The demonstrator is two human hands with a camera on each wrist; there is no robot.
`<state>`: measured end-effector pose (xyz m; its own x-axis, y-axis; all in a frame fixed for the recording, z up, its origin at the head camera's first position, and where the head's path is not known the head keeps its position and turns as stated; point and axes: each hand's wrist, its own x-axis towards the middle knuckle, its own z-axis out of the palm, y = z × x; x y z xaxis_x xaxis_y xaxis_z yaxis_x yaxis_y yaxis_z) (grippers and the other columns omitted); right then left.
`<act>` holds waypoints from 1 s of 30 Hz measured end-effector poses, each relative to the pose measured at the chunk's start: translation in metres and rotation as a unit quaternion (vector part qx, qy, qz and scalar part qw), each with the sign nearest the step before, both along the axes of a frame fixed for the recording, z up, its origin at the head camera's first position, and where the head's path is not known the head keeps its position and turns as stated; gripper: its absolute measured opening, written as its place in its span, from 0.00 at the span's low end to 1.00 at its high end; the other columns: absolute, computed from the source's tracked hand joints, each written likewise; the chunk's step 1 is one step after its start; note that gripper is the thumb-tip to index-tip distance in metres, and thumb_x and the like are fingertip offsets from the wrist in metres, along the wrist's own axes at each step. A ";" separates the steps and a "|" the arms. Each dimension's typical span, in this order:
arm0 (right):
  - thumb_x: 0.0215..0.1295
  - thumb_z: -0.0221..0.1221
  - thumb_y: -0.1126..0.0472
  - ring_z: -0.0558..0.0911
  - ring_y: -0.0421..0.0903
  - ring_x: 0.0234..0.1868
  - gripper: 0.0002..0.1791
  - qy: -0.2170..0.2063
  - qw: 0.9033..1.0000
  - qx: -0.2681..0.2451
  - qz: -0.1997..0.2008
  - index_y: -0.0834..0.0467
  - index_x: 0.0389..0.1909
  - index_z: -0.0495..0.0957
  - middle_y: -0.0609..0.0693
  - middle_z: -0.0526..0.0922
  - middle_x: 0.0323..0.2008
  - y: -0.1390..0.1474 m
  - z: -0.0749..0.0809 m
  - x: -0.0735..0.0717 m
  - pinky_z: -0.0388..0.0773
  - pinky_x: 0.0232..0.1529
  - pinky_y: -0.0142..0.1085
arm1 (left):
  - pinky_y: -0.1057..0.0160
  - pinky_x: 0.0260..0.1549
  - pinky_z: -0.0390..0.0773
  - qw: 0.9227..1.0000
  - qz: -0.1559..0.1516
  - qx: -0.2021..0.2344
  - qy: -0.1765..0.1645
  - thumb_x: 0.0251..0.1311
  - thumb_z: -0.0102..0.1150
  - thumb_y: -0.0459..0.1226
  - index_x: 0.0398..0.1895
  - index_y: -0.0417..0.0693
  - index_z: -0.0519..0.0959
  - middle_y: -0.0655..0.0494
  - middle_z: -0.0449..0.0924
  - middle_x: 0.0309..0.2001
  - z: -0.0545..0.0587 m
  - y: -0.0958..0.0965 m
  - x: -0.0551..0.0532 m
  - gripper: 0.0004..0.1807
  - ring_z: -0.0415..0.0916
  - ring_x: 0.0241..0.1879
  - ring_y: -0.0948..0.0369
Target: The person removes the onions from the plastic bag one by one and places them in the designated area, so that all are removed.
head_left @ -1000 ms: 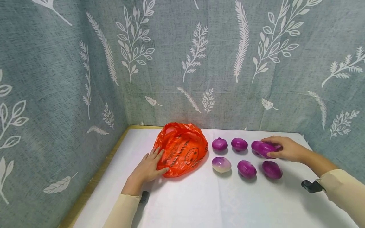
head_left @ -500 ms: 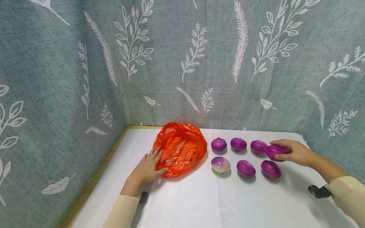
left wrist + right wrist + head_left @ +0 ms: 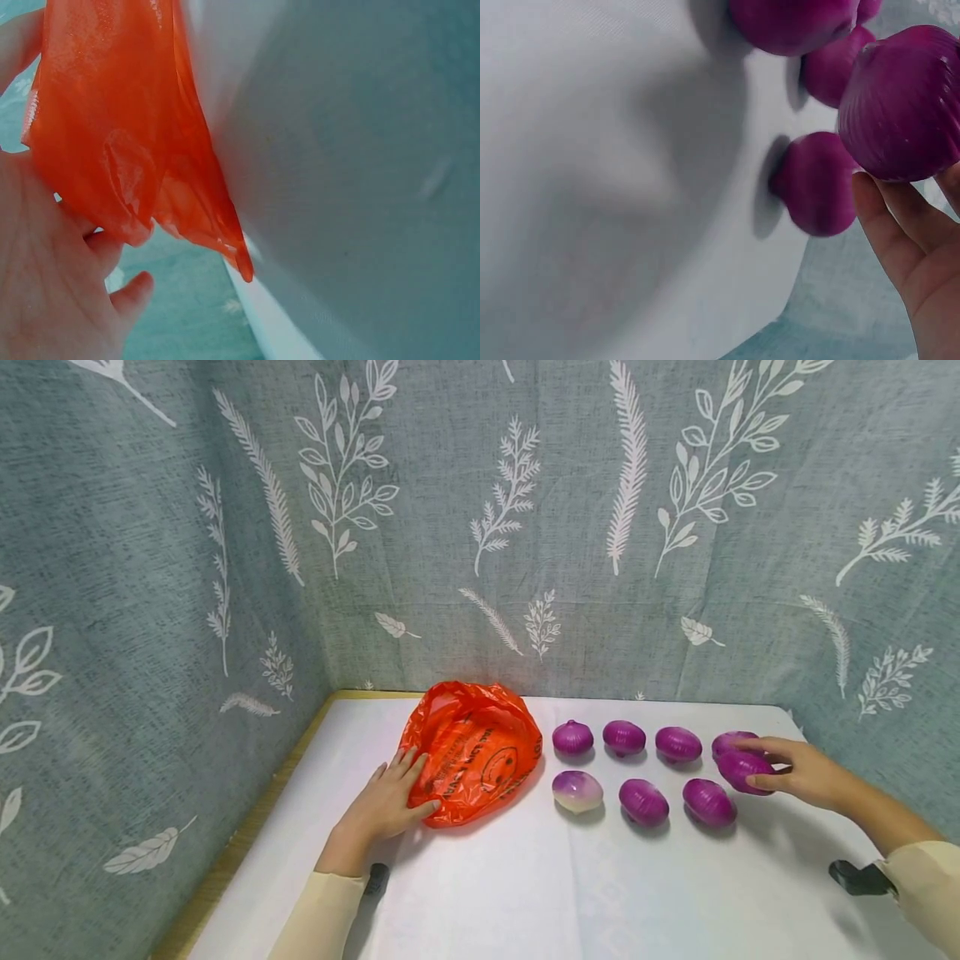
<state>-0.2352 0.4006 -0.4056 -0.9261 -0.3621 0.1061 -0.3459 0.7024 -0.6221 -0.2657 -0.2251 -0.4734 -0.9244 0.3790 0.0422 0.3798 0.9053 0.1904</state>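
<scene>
My right hand (image 3: 810, 772) holds a purple onion (image 3: 744, 772) between thumb and fingers, at the right of the table. In the right wrist view this held onion (image 3: 900, 105) appears raised off the cloth, with another onion (image 3: 821, 184) lying beyond it. That other onion (image 3: 733, 742) is partly hidden by my fingers in the head view. On the left, my left hand (image 3: 384, 802) rests with spread fingers against the side of an orange-red plastic bag (image 3: 480, 768) printed with a smiley face. The left wrist view shows the bag's side (image 3: 105, 112) over part of that hand.
Several onions lie in two rows between the bag and my right hand, among them a pale purple-and-white one (image 3: 577, 792) at the front left. White cloth covers the table (image 3: 510, 893). A leaf-patterned curtain (image 3: 435, 543) stands behind and at both sides.
My right hand has moved rightward with the held onion, from over the third back-row onion to in front of the fourth. The left hand and bag have stayed in place.
</scene>
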 end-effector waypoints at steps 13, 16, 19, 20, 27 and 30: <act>0.58 0.67 0.60 0.80 0.66 0.46 0.29 0.003 0.999 0.031 -0.031 0.69 0.58 0.73 0.72 0.74 0.54 0.016 -0.013 0.010 0.78 0.34 0.34 | 0.43 0.69 0.45 1.000 0.001 0.002 -0.006 0.60 0.49 0.66 0.76 0.43 0.55 0.42 0.48 0.75 0.001 0.000 0.000 0.50 0.41 0.74 0.46; 0.57 0.68 0.60 0.82 0.63 0.45 0.29 0.002 0.999 0.038 -0.035 0.68 0.58 0.73 0.71 0.75 0.53 0.019 -0.018 0.012 0.78 0.35 0.34 | 0.43 0.69 0.45 1.000 -0.001 0.000 -0.007 0.61 0.49 0.66 0.76 0.43 0.54 0.43 0.47 0.76 0.001 0.000 0.000 0.50 0.42 0.74 0.46; 0.57 0.68 0.59 0.83 0.52 0.43 0.30 -0.002 0.998 0.041 -0.037 0.68 0.58 0.73 0.70 0.76 0.53 0.022 -0.023 0.012 0.78 0.35 0.34 | 0.43 0.69 0.45 1.000 0.000 0.000 -0.008 0.61 0.49 0.66 0.76 0.44 0.54 0.44 0.47 0.76 0.002 0.000 0.001 0.50 0.41 0.74 0.46; 0.57 0.68 0.59 0.83 0.48 0.43 0.30 -0.003 0.998 0.044 -0.038 0.68 0.58 0.73 0.70 0.77 0.53 0.023 -0.025 0.013 0.77 0.36 0.33 | 0.43 0.69 0.45 1.000 -0.001 0.001 -0.008 0.61 0.49 0.66 0.76 0.44 0.54 0.44 0.47 0.76 0.002 0.000 0.001 0.50 0.41 0.74 0.46; 0.55 0.69 0.58 0.82 0.60 0.45 0.32 -0.019 0.997 0.047 -0.052 0.72 0.58 0.73 0.71 0.77 0.52 0.027 -0.034 0.018 0.77 0.38 0.37 | 0.42 0.69 0.45 1.000 -0.002 0.003 -0.005 0.61 0.49 0.66 0.76 0.43 0.55 0.42 0.48 0.75 0.001 0.000 0.001 0.50 0.42 0.74 0.45; 0.56 0.68 0.58 0.79 0.67 0.47 0.32 -0.025 0.997 0.051 -0.054 0.72 0.58 0.72 0.71 0.77 0.52 0.029 -0.037 0.020 0.77 0.41 0.45 | 0.43 0.69 0.46 1.000 -0.002 0.002 -0.002 0.61 0.48 0.66 0.76 0.43 0.54 0.43 0.47 0.76 0.000 -0.001 0.001 0.49 0.42 0.74 0.46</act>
<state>-0.2150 0.4298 -0.4430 -0.9635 -0.2666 0.0261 -0.2351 0.7946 -0.5598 -0.2651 -0.2258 -0.4731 -0.9229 0.3829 0.0409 0.3832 0.9027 0.1959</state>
